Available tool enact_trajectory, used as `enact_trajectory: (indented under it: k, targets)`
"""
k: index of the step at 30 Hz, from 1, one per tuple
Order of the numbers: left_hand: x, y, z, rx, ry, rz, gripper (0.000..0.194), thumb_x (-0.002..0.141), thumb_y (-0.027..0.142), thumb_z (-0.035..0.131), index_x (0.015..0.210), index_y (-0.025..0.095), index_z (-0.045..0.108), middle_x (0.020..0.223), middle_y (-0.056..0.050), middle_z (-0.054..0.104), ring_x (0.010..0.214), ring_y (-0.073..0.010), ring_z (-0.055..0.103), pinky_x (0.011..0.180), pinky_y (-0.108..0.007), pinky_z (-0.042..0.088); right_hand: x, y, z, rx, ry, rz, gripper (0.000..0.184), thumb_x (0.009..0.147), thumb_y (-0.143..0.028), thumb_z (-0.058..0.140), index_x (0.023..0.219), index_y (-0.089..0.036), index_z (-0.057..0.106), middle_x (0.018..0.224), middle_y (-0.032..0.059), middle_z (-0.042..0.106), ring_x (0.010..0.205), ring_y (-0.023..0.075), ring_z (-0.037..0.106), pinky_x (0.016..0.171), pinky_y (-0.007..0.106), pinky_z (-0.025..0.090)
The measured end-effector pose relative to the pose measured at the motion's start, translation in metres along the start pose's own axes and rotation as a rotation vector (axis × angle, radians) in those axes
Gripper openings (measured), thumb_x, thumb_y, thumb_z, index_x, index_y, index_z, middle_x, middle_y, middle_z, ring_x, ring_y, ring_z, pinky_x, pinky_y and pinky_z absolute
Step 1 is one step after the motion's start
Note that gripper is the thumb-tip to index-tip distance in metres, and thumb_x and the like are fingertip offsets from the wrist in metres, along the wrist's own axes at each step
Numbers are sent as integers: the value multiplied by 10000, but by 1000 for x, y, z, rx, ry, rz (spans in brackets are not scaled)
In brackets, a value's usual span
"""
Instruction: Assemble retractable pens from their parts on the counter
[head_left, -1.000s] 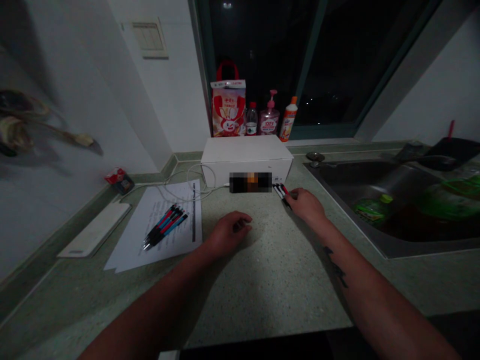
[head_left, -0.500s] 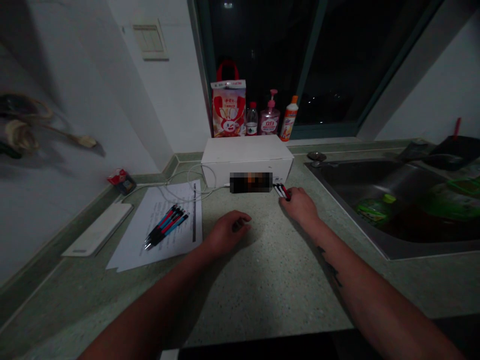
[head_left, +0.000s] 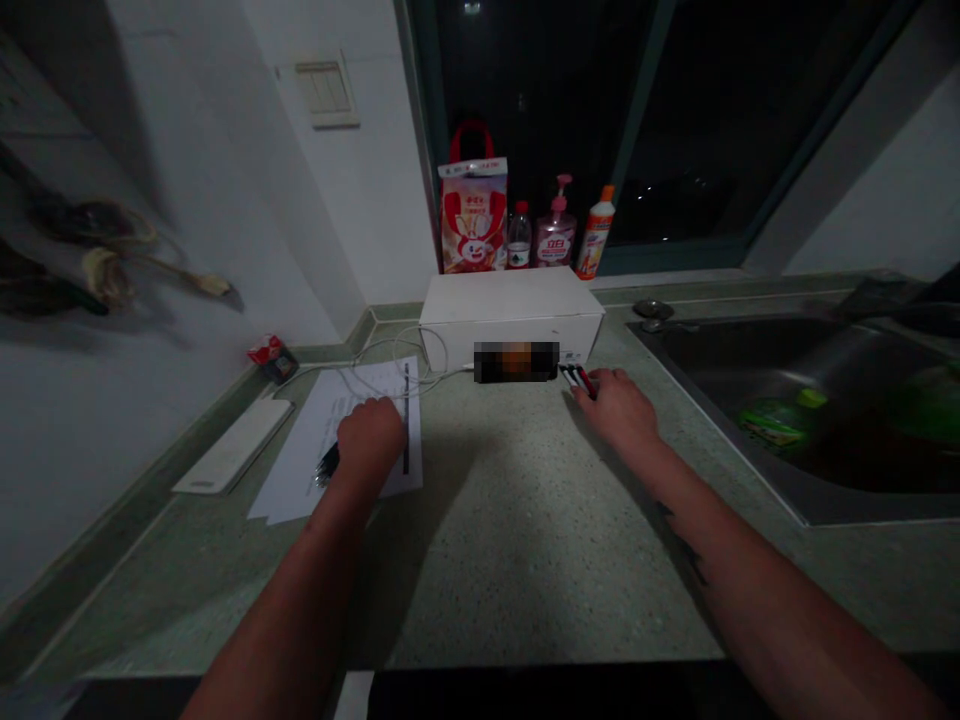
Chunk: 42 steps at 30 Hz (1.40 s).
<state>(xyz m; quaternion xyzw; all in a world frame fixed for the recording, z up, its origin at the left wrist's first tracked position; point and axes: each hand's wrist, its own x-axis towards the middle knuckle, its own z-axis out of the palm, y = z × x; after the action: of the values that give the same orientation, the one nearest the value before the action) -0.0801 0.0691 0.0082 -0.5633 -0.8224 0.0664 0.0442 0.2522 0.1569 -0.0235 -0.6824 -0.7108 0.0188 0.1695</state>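
My left hand [head_left: 371,438] is over several ballpoint pens [head_left: 327,466] on the printed paper sheets [head_left: 300,455]. Its fingers curl down around the pens and hide most of them; only the silvery tips and dark barrels show beside the wrist. Over to the right, my right hand [head_left: 621,405] pinches a small group of pens [head_left: 583,380], white and red with black parts. These lie by the right end of a phone [head_left: 516,362], whose screen is blurred out. The phone leans against a white box [head_left: 510,300].
A white cable [head_left: 442,378] runs from the phone to the left. A white flat slab [head_left: 236,445] and a small red packet [head_left: 271,358] lie by the left wall. Behind the box stand a red bag [head_left: 474,215] and several bottles [head_left: 555,238]. The sink [head_left: 847,350] is at the right.
My left hand has moved left from the middle of the counter onto the pens on the paper and closed there. My right hand stays at the pens by the phone. The view has shifted slightly.
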Motion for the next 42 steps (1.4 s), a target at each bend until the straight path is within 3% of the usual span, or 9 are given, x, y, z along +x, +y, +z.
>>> enact_trajectory:
  k: [4, 11, 14, 18, 21, 24, 28, 32, 42]
  targets:
    - [2, 5, 5, 7, -41, 87, 368, 944, 105, 381, 1111, 60, 706, 1097, -232, 718, 1065, -341, 704, 841, -392, 550, -5, -5, -2, 30, 24, -47, 395, 997, -412, 541, 1230, -132, 693, 1157, 190, 682, 1016, 312, 668, 798, 367, 489]
    - [-12, 46, 16, -210, 45, 375, 253, 948, 135, 466, 1058, 133, 693, 1083, -143, 690, 1004, -268, 674, 872, -363, 519, -20, -24, 1, 203, 28, -250, 265, 993, -302, 548, 1125, -160, 729, 1089, 125, 715, 963, 258, 672, 827, 345, 493]
    - [-22, 63, 22, -452, 38, 506, 208, 954, 184, 529, 1100, 198, 677, 1110, -84, 687, 982, -222, 670, 846, -330, 515, -30, -35, 4, 347, -67, -411, 239, 985, -300, 579, 1124, -177, 729, 1045, 96, 714, 915, 223, 667, 810, 332, 485]
    - [-31, 79, 34, -791, 27, 612, 219, 908, 173, 611, 1118, 219, 650, 1045, -47, 711, 935, -200, 676, 823, -319, 527, -42, -48, 12, 547, -320, -575, 215, 921, -258, 673, 1124, -202, 721, 963, 50, 718, 840, 189, 651, 756, 302, 464]
    - [-32, 83, 40, -930, 49, 628, 191, 880, 165, 636, 1064, 218, 641, 992, -30, 718, 899, -192, 672, 803, -318, 535, -45, -51, 19, 706, -428, -511, 115, 912, -237, 662, 1003, -199, 723, 856, 25, 720, 787, 181, 644, 722, 292, 459]
    - [-31, 82, 42, -1002, 62, 629, 186, 871, 152, 634, 1048, 209, 642, 978, -23, 720, 881, -180, 672, 804, -311, 537, -42, -49, 25, 827, -444, -415, 113, 926, -272, 624, 887, -195, 697, 805, 19, 719, 746, 171, 639, 700, 286, 459]
    - [-29, 80, 40, -978, 47, 545, 308, 885, 169, 633, 1188, 220, 659, 1042, -40, 747, 923, -200, 696, 837, -326, 544, -34, -41, 27, 851, -380, -283, 225, 941, -364, 578, 800, -203, 649, 719, 11, 682, 645, 160, 597, 636, 282, 435]
    - [-26, 76, 33, -854, 69, 483, 228, 917, 189, 610, 1103, 225, 738, 1089, -57, 770, 1002, -245, 706, 913, -369, 536, -24, -33, 21, 878, -291, -121, 332, 949, -448, 539, 722, -216, 605, 648, 9, 643, 592, 158, 572, 611, 286, 431]
    - [-24, 72, 29, -836, 147, 464, 186, 911, 205, 643, 1033, 242, 778, 1007, -63, 783, 950, -250, 710, 877, -380, 537, -24, -34, 19, 1063, -473, -49, 400, 837, -579, 711, 745, -198, 629, 687, 44, 718, 497, 118, 578, 431, 232, 382]
